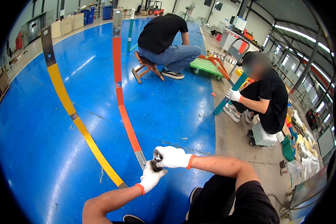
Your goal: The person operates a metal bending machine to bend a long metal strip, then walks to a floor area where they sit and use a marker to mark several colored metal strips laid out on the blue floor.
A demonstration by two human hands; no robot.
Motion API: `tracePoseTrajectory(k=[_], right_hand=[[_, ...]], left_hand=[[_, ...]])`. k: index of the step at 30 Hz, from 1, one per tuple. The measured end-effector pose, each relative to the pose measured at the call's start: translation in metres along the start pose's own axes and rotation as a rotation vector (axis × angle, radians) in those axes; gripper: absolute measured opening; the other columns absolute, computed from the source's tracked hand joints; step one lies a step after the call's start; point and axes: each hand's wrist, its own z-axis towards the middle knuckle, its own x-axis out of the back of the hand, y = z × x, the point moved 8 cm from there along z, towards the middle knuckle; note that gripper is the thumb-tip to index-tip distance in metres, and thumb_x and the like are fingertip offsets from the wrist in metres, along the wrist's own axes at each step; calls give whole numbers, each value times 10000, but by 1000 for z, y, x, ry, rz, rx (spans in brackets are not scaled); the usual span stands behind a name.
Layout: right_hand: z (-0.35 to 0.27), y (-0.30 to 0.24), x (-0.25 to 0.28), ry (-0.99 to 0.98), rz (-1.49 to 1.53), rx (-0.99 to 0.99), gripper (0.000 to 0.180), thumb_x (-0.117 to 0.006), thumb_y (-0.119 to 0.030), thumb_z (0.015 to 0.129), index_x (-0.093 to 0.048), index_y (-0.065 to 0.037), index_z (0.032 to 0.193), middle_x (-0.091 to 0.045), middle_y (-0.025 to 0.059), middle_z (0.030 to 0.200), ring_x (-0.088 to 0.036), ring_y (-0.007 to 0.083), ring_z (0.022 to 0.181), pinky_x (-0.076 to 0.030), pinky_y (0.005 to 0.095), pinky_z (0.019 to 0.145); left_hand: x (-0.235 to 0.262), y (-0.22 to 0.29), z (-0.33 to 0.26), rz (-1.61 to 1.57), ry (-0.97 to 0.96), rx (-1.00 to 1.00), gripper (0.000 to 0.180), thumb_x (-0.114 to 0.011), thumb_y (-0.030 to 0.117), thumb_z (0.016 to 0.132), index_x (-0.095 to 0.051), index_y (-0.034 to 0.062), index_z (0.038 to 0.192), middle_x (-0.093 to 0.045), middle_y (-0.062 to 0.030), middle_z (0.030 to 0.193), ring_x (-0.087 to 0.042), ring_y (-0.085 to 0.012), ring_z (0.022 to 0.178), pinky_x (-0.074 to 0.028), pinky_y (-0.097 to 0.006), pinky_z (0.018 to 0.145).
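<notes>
My left hand (151,177) and my right hand (173,156), both in white gloves with orange cuffs, meet near the lower end of a red bar (126,118). Between them is a small dark piece (158,163), gripped by closed fingers of both hands. Its kind is too small and covered to make out. The red bar has bare metal sections with holes at its ends and partway along. To its left runs a yellow bar (60,86) of similar build, its near end beside my left wrist.
Ahead, a person in black (162,33) sits on a folding wooden stool (147,66). At right another seated person (267,93) holds a green bar (227,98) in gloved hands. A green trolley (207,66) stands between them. Materials (302,149) lie along the right side.
</notes>
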Motion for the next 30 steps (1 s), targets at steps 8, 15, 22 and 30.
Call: tracePoseTrajectory(k=[8,15,22,30], right_hand=[[2,4,-3,-7,-5,-9,524,-742,-357,836,-605,-35,1225,-693,206,1072,-697,344,940,-553,437,778],[1,3,-2,1,-15,-8,524,-748,-354,836,-605,-44,1233,-696,196,1077,-698,347,949,-551,440,785],[0,3,-4,-8,-10,-8,515,-748,-348,836,-607,-46,1228,-697,200,1066,-697,349,947,-550,442,786],[1,4,-4,1,-33,-2,513,-748,-351,836,-608,-52,1228,-702,186,1063,-702,340,951,-553,435,791]], left_hand=[[0,0,1,30,6,-11,625,-885,226,779,-494,4,1215,-636,-90,1057,-632,-176,955,-537,-339,854],[0,2,0,17,5,-34,614,-884,219,778,-498,9,1208,-635,-83,1044,-631,-171,945,-537,-337,848],[-2,4,-3,-15,4,-21,592,-881,199,780,-499,16,1194,-633,-78,1039,-623,-163,933,-533,-334,838],[-1,3,-3,-2,0,-9,575,-876,191,783,-498,20,1182,-628,-74,1028,-617,-160,927,-530,-332,834]])
